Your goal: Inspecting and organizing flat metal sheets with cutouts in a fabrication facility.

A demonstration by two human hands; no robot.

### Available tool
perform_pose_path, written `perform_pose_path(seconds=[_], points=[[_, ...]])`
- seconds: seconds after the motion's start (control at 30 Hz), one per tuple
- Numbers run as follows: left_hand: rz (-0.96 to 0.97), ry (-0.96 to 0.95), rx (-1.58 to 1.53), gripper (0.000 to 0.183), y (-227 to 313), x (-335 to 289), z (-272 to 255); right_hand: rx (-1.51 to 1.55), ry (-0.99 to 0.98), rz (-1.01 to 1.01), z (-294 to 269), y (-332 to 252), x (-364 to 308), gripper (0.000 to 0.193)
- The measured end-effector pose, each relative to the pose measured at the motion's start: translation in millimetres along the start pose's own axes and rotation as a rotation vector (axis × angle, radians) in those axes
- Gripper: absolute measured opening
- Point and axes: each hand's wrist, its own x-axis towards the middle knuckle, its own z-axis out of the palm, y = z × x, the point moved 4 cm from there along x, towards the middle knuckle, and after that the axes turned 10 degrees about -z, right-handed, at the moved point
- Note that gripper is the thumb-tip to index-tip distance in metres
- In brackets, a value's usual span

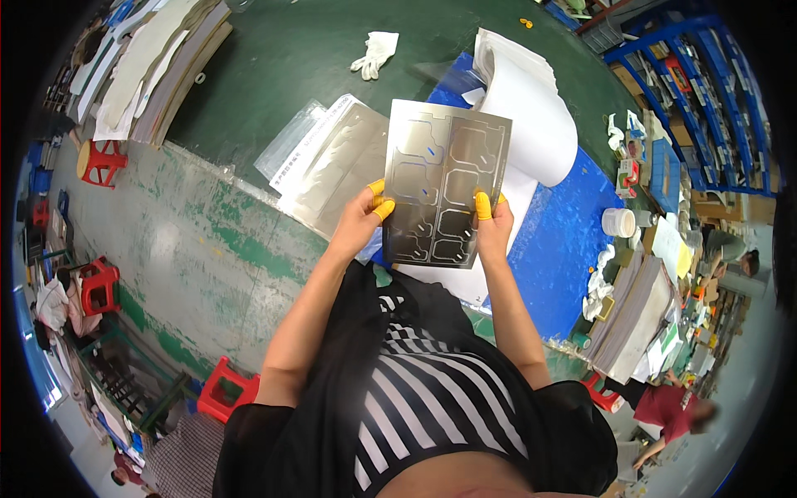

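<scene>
Between my two hands is a thin shiny metal sheet (440,158) with rows of etched or cut outlines, held up over the table edge. My left hand (359,217) pinches its left edge; my right hand (493,226) pinches the right edge. Yellow finger cots cover several fingertips on both hands. Left of the held sheet, similar metal sheets (332,170) lie on the table with a printed paper slip and clear plastic beneath or beside them. Right behind it, a stack of large white paper sheets (531,108) curls over on a blue mat (560,241).
A white glove (376,55) lies on the green tabletop (282,58). Stacked boards (170,75) stand at the far left. To the right are a white tub (618,222), crumpled tissues and blue shelving (697,91). Red stools (226,388) stand on the floor; other people are around the edges.
</scene>
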Motion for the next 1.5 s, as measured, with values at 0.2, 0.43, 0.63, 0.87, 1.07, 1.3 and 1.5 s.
perform_pose_path(seconds=[0.2, 0.43, 0.63, 0.87, 1.07, 1.3, 1.5], points=[[0.176, 0.275, 0.303, 0.045, 5, -12, -11, -0.084, -0.092, -0.098, 15, -8, 3, 0.021], [0.924, 0.325, 1.188, 0.037, 75, -62, 59, -0.932, -0.798, -0.628, 53, -51, -9, 0.017], [0.546, 0.249, 1.359, 0.009, 44, -48, 45, -1.032, -0.769, -0.76, 71, -66, -22, 0.015], [0.547, 0.382, 1.205, 0.014, 58, -24, -8, -0.978, -0.316, -0.725, 44, -85, -29, 0.05], [0.159, 0.303, 0.431, 0.027, 13, 44, -116, -1.038, -0.236, -0.451, -25, -14, -35, 0.054], [-0.063, 0.608, 0.741, 0.031, -43, 77, -181, -1.414, -0.058, 0.116, -105, 105, -94, 0.049], [0.324, 0.889, 1.049, 0.03, -34, 68, -165, -1.32, 0.104, 0.002, -121, 127, -81, 0.027]])
